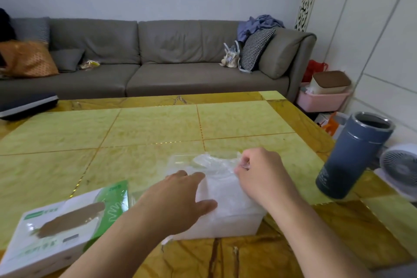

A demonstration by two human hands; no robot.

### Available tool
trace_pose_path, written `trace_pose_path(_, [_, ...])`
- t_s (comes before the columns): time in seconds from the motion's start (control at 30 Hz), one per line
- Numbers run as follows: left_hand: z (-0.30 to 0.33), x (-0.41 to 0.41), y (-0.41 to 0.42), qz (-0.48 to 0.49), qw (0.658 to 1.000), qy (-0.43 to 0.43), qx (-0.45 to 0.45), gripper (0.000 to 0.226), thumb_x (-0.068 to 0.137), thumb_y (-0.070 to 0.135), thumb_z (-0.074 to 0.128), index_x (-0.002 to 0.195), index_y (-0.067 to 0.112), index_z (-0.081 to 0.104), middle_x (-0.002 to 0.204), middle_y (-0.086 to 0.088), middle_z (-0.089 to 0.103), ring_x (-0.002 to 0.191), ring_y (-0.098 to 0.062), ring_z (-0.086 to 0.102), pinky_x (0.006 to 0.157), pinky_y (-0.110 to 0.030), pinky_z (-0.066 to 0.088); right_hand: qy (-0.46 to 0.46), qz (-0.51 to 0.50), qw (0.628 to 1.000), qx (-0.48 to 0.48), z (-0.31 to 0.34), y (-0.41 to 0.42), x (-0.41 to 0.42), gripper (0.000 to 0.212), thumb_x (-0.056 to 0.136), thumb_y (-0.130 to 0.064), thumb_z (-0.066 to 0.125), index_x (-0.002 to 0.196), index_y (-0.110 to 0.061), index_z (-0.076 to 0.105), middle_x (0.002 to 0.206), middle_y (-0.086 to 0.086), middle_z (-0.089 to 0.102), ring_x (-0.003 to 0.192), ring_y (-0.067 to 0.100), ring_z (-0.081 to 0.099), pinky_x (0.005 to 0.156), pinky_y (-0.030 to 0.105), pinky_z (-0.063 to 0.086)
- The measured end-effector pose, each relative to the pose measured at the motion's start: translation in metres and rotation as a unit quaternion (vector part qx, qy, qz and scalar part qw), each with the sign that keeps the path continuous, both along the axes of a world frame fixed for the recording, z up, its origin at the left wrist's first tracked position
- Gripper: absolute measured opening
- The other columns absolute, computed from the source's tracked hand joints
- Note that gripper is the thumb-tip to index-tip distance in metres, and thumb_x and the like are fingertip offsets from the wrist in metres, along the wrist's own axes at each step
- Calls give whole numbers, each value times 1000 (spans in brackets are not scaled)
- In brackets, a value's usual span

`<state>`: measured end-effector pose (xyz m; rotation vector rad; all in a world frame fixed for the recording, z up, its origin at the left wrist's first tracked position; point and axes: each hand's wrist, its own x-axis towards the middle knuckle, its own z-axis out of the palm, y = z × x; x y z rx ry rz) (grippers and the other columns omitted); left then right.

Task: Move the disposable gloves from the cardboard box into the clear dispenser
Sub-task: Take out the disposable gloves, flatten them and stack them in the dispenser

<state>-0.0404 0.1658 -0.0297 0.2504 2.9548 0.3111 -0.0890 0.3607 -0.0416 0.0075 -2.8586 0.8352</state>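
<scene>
At the near left corner of the yellow-green tiled table [158, 128] lies the cardboard box [56, 230] — white and green, flat on its side, its torn top panel showing brown card. It is just beside the left forearm and no hand touches it. To its right stands the clear dispenser [228, 216], packed with a white stack of disposable gloves [216, 165] whose crumpled top layer rises above the rim. The left hand [180, 201] rests on the dispenser's left side and top, fingers nearly straight and close together, thumb spread across the front of the stack; it presses rather than grips. The right hand [259, 171] sits at the upper right edge of the dispenser, fingers curled inward and pinching a fold of the glove film — the fingertips themselves are partly hidden by the knuckles. Further right, well apart from both hands, a blue-grey insulated cup [352, 156] stands upright, lid off.
</scene>
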Motion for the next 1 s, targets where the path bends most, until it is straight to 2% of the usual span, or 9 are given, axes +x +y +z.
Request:
trace_pose_path(0.13, [1,-8,1,-14,999,-13,-26,76,86,78,57,151,44,37,132,13,58,122,-12,57,97,-36,52,-1,-11,999,49,3,0,4,25,96,-21,67,73,-17,61,76,-1,64,61,20,65,55,36,59])
trace_pose_path(0.23, [-3,-14,-1,-17,999,-18,-24,71,84,73,65,145,42,47,123,15,63,116,-11,60,93,-35,54,2,-19,997,70,5,0,6,26,97,-22,62,72,-15,58,73,2,62,60,25,63,54,39,56])
trace_pose_path(0.43, [-11,-23,-3,-10,999,-23,-28,72,80,66,74,144,45,48,113,16,66,101,-9,68,80,-30,53,-12,-33,997,73,5,-1,7,26,96,-22,60,72,-14,54,74,4,61,61,28,62,50,34,47])
trace_pose_path(0.57, [-11,-25,-4,-20,999,-20,-38,69,82,62,75,143,44,48,113,13,65,100,-13,67,85,-34,57,-16,-43,995,88,4,-1,6,29,96,-19,62,71,-14,50,72,3,59,56,25,56,45,28,35])
trace_pose_path(0.73, [-13,-29,-7,-36,998,-34,-43,64,85,53,74,142,44,48,106,14,66,92,-11,68,82,-35,59,-18,-61,990,127,3,-3,6,21,94,-18,68,76,-16,57,73,0,61,59,22,61,48,32,50])
trace_pose_path(0.77, [-12,-30,-8,-41,997,-44,-40,64,85,50,75,143,44,48,106,14,66,92,-11,68,82,-34,59,-23,-64,989,134,3,-4,6,21,94,-17,68,77,-17,56,73,-1,61,60,22,61,48,32,48])
trace_pose_path(0.87, [-10,-35,-12,-47,996,-73,-27,69,84,42,77,145,46,46,108,16,64,95,-10,67,86,-36,59,-44,-65,985,152,10,-8,9,17,94,-21,70,96,-17,53,84,-1,60,68,22,61,52,32,44])
trace_pose_path(0.93, [-10,-37,-12,-48,996,-76,-27,69,83,40,77,144,45,47,106,16,64,94,-10,67,86,-37,60,-34,-55,984,167,17,-11,13,36,94,-22,73,120,-16,49,101,0,61,77,22,61,57,31,46])
trace_pose_path(1.0, [-12,-36,-8,-56,996,-62,-32,67,84,40,77,144,41,49,102,14,66,91,-11,67,84,-35,59,19,-10,986,163,24,-14,18,44,93,-20,75,125,-19,45,111,-3,55,86,17,59,63,27,48])
